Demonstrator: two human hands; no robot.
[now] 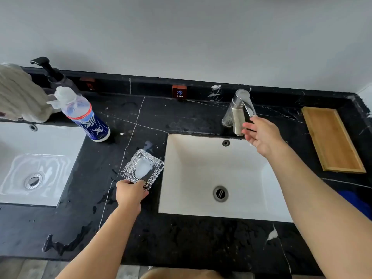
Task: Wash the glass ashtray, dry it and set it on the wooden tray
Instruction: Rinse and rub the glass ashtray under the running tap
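Note:
A square cut-glass ashtray [143,168] with a white foamy puddle inside sits on the black counter, just left of the right sink [213,174]. My left hand [130,193] grips its near edge. My right hand [261,134] is at the chrome faucet [239,109], fingers spread, fingertips touching the tip of the lever; no water runs. The wooden tray [332,141] lies bare on the counter at the far right.
A spray bottle [84,115] with a blue label stands left of the ashtray; behind it are a black pump dispenser [50,73] and a white towel [22,95]. A second sink [34,164] is at left. Wet patches mark the counter [181,236].

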